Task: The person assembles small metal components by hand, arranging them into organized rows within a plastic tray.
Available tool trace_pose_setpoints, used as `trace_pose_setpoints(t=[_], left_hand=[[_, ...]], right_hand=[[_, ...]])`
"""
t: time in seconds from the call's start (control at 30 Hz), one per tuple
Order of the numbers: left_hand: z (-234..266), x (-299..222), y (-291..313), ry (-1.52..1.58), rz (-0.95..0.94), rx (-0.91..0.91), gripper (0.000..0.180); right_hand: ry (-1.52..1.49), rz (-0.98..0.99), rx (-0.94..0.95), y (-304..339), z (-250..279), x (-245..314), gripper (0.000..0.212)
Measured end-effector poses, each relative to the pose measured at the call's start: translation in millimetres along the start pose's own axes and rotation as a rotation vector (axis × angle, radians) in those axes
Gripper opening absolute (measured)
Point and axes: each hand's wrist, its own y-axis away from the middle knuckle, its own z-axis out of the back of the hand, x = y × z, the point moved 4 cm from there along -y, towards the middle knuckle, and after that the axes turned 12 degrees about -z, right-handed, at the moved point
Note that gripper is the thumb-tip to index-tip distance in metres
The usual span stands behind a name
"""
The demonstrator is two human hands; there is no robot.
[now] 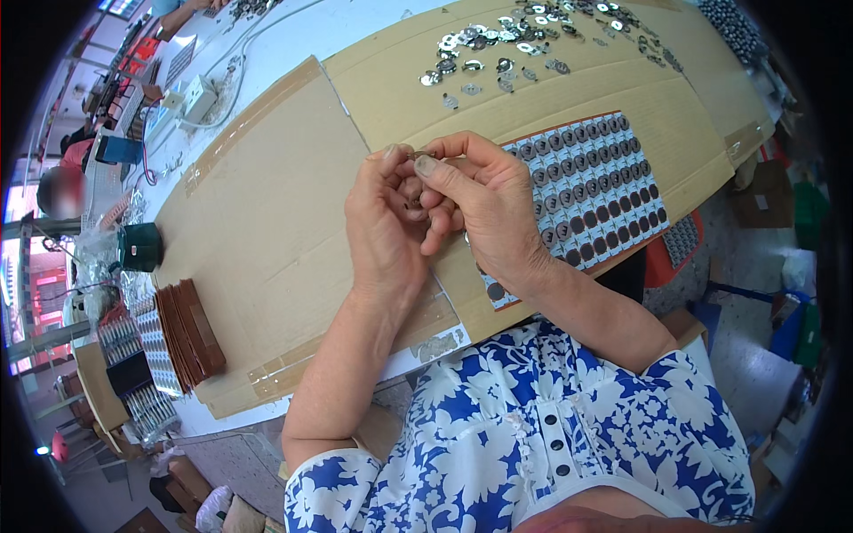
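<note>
Over the cardboard, my left hand (378, 218) and my right hand (493, 200) meet with fingertips together. Between their thumbs and forefingers they pinch a small thin metal piece (416, 155), mostly hidden by the fingers. The other fingers of both hands are curled in, and something small and dark may lie among those of my left hand; I cannot make it out. Beside and partly under my right forearm lies a flat board (613, 197) with rows of round dark pieces. Loose shiny metal pieces (506, 40) are scattered beyond my hands.
Taped cardboard (258, 222) covers the table. To the left stand a stack of brown boards (188, 333) and a dark green container (139, 247). A white power socket box (197, 98) with cables is at the far left. A red crate (684, 249) stands off the right edge.
</note>
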Motion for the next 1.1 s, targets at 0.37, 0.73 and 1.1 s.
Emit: trace_pose_setpoints(t=[0.37,0.73,1.1], left_hand=[[-8.6,14.8,15.5,0.014,0.060,0.038,0.042],[-25.9,11.3,37.0,-0.306,-0.082,0.231,0.013],[-42.2,26.1,64.4,-0.854,-0.307,0.602,0.018]], right_hand=[[0.108,0.019,0.002,21.1,11.3,20.0,0.014],[0.356,0.089,0.007,46.7,45.9,54.3,0.016],[0.496,0.230,0.029,87.1,103.1,95.0,0.010]])
